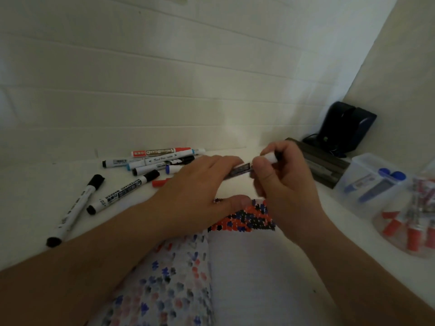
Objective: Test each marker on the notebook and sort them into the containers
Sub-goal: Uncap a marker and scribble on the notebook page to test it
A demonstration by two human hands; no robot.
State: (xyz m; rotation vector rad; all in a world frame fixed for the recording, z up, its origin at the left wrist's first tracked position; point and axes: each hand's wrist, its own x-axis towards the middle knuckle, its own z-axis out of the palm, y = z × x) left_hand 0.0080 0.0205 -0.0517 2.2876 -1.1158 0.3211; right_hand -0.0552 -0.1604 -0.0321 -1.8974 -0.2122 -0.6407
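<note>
marker (244, 170): held level over notebook | notebook (247, 267): open, colour-dotted | containers (367, 182): right, holding markers

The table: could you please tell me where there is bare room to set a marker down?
Bare table lies left of the two black-capped markers. The marker pile by the wall is crowded; so is the right, with the containers. Both hands, left hand and right hand, cover the notebook top.

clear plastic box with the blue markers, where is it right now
In the head view the clear rectangular plastic box sits at the right edge of the white table, beyond the round clear container of red markers and beside the dark wooden block.
</note>
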